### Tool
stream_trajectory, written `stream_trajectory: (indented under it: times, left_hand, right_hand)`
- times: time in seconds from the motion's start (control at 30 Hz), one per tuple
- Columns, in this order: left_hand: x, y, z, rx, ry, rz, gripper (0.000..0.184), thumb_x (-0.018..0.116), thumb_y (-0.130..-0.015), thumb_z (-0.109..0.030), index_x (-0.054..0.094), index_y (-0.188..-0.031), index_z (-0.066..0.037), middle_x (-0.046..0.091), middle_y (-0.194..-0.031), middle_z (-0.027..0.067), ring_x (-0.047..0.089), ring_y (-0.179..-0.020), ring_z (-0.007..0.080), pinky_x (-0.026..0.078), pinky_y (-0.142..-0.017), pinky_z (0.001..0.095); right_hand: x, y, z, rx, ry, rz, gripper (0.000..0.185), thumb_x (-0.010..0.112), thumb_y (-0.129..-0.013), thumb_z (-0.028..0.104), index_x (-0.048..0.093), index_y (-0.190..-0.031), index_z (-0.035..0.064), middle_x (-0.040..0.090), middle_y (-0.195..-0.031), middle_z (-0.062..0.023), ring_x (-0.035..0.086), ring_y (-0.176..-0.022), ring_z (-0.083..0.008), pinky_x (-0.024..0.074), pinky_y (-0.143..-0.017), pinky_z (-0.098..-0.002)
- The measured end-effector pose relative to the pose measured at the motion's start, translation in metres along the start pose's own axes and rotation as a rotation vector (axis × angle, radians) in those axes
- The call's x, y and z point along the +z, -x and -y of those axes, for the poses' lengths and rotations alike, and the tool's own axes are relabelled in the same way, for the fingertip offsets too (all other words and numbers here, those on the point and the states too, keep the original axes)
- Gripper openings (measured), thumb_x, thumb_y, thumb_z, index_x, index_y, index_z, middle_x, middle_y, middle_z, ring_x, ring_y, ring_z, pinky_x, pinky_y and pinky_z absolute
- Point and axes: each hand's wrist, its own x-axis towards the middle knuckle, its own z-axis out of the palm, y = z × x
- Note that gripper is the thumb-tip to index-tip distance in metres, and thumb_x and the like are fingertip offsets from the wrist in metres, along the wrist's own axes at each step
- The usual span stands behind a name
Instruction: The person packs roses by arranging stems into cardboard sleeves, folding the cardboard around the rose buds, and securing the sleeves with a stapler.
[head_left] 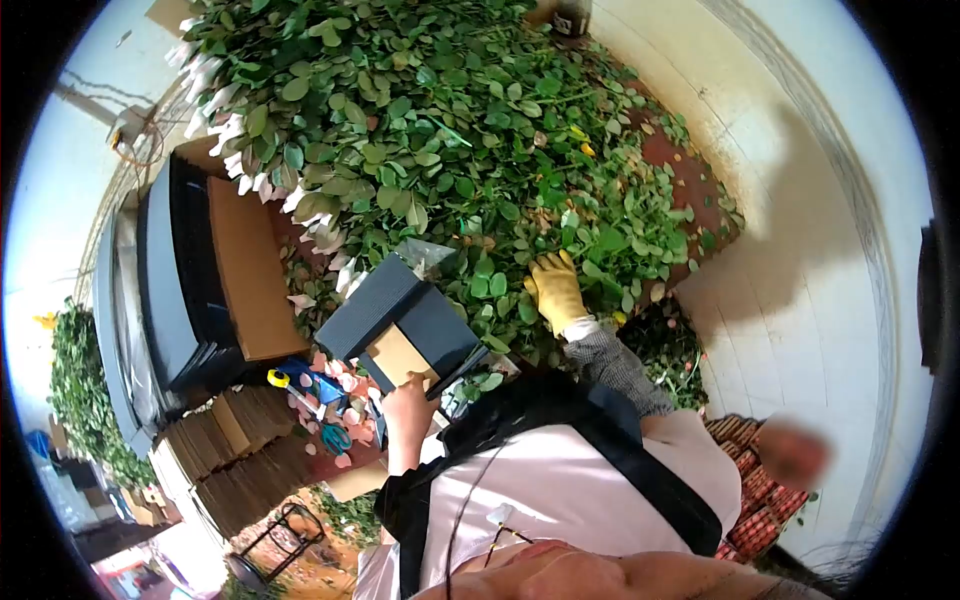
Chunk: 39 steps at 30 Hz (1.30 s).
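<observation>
My left hand (406,412) is bare and closed on the near edge of a tan cardboard piece (398,357). This piece lies on dark grey corrugated sheets (440,325). In a yellow glove, my right hand (557,288) rests on green leaves with its fingers somewhat apart; leaves partly hide the fingertips. A large heap of leafy rose stems (430,150) covers the table, with pale rose heads (235,130) along its left side. A scrap of clear plastic (425,252) lies beyond the grey sheets.
Dark grey sheets and cardboard (245,270) stand stacked at left, above folded cardboard (230,440). Teal-handled scissors (335,437), a yellow-ended tool (279,378) and pink petals (345,380) lie nearby. A red-patterned stack (755,490) stands at lower right, beside the tiled floor (770,330).
</observation>
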Motion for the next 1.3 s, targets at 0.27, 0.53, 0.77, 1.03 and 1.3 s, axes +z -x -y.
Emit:
stream_trajectory:
  times: [0.27, 0.53, 0.77, 1.03, 1.3]
  left_hand:
    - [0.008, 0.006, 0.001, -0.043, 0.01, -0.036, 0.062, 0.083, -0.071, -0.037, 0.06, -0.117, -0.001, 0.071, -0.072, 0.0086, 0.073, -0.068, 0.0245, 0.057, -0.059, 0.0342]
    - [-0.013, 0.008, -0.011, -0.104, 0.125, -0.008, 0.053, 0.085, -0.069, -0.026, 0.062, -0.113, -0.008, 0.073, -0.086, 0.0092, 0.073, -0.075, 0.0267, 0.057, -0.064, 0.0359]
    - [-0.01, 0.006, -0.015, -0.181, 0.152, -0.006, 0.057, 0.086, -0.067, -0.024, 0.061, -0.116, -0.006, 0.072, -0.087, 0.0098, 0.072, -0.075, 0.025, 0.056, -0.064, 0.0347]
    - [-0.002, 0.007, -0.014, -0.22, 0.126, -0.005, 0.056, 0.085, -0.068, -0.026, 0.063, -0.116, -0.01, 0.072, -0.086, 0.0074, 0.072, -0.073, 0.0244, 0.056, -0.061, 0.0344]
    - [-0.011, 0.005, -0.019, -0.234, 0.132, -0.001, 0.048, 0.084, -0.069, -0.021, 0.065, -0.111, -0.011, 0.073, -0.086, 0.0084, 0.072, -0.075, 0.0251, 0.056, -0.064, 0.0345]
  right_hand:
    - [-0.091, -0.093, 0.032, -0.134, -0.059, 0.094, 0.041, 0.064, -0.092, 0.034, 0.06, -0.122, 0.0072, 0.071, -0.09, -0.0118, 0.068, -0.087, -0.0301, 0.0527, -0.077, -0.0456]
    - [-0.01, -0.203, 0.068, -0.268, 0.213, 0.33, 0.011, 0.075, -0.07, 0.017, 0.07, -0.075, 0.0074, 0.071, -0.077, -0.0133, 0.07, -0.078, -0.0317, 0.0539, -0.071, -0.0435]
    - [0.042, -0.22, 0.035, -0.349, 0.115, 0.293, 0.023, 0.073, -0.072, 0.015, 0.071, -0.094, 0.009, 0.072, -0.086, -0.0136, 0.071, -0.086, -0.0313, 0.0567, -0.069, -0.0419]
    - [-0.104, -0.224, 0.002, -0.236, 0.23, -0.307, 0.019, 0.065, -0.083, 0.0, 0.065, -0.095, 0.0143, 0.059, -0.067, -0.0056, 0.061, -0.068, -0.0216, 0.0528, -0.07, -0.0344]
    - [-0.165, -0.191, -0.095, -0.208, 0.23, -0.505, 0.031, 0.065, -0.081, 0.004, 0.072, -0.108, 0.0164, 0.071, -0.086, -0.007, 0.067, -0.088, -0.0242, 0.0497, -0.095, -0.0401]
